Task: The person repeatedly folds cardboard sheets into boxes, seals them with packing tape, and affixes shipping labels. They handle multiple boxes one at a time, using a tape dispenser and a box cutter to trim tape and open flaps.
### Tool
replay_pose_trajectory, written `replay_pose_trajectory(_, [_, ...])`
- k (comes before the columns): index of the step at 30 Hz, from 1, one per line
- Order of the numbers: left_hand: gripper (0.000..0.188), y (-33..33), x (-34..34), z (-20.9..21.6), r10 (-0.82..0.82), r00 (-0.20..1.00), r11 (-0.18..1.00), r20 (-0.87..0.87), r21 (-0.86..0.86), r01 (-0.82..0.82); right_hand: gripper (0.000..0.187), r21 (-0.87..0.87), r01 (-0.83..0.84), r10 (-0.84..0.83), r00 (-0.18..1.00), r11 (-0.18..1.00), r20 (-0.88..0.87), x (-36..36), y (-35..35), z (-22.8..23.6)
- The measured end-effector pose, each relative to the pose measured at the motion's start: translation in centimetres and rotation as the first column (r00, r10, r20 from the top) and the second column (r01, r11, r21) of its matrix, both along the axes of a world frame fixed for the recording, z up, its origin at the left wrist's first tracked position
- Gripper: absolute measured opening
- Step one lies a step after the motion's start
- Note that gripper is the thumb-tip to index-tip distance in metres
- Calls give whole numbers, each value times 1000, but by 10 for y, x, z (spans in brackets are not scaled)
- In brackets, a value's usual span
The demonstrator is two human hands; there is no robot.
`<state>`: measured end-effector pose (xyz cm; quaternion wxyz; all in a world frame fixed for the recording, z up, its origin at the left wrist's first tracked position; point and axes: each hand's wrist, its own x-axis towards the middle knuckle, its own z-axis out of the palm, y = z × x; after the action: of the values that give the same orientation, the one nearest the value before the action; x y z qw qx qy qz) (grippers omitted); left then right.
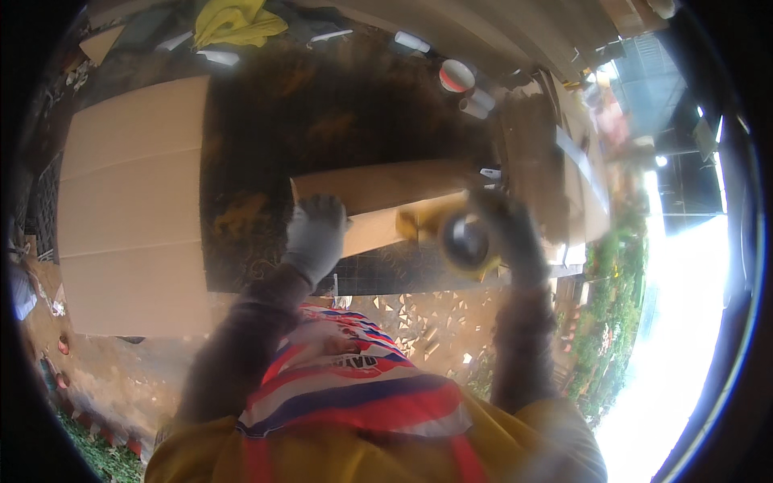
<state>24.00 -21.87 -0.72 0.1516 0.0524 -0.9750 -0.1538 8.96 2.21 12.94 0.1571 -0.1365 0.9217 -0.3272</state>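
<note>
Closest in, the person's chest fills the bottom of the view: a yellow top with a red, white and blue striped cloth (354, 386) bunched over it, and both grey-sleeved forearms rising from there.

The left hand (316, 235), in a pale grey glove, lies palm down with its fingers spread on the near left end of a long cardboard box (378, 201), pressing on the flap there. The right hand (509, 233), gloved too and blurred, is closed around a roll of yellow packing tape (465, 241), its fingers curled over the far rim of the roll. The roll sits against the box's near edge, towards the right end, and a short yellowish strip (419, 219) runs from it onto the cardboard.

The box rests on a dark, stained bench (322, 121). Left of it, a large flattened sheet of cardboard (133, 217) hangs over the bench's left side. Below the box's near edge there is a dark mesh surface, then ground with pale broken shards.

Further back, near the bench's far right corner, stand a small red and white tub (456, 76) and pale cylinders (477, 103). A yellow cloth (235, 22) lies at the far edge. Bright glare washes out the right side.
</note>
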Motion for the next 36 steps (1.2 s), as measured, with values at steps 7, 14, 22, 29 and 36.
replay_pose_trajectory(7, [35, 52, -19, -26, 36, 997, 999, 62, 34, -38, 19, 819, -466, 888, 447, 335, -109, -18, -177, -1])
replay_pose_trajectory(14, [30, 37, -11, -19, 20, 997, 996, -71, 91, -14, 30, 426, -452, 480, 876, 784, 47, 65, -55, 18])
replay_pose_trajectory(22, [17, -6, 15, -22, -149, 987, 913, -64, 374, 163, 29, 593, -330, 289, 943, 734, 166, 78, -30, -20])
replay_pose_trajectory(29, [33, -92, 76, 10, -144, 988, 987, -52, -85, 139, 37, -59, -88, 54, 898, 994, -437, -32, 82, 28])
replay_pose_trajectory(36, [102, -74, -11, 26, -435, 673, 891, 599, 397, 223, 39, -254, 266, -242, 963, 930, 122, -167, 72, -178])
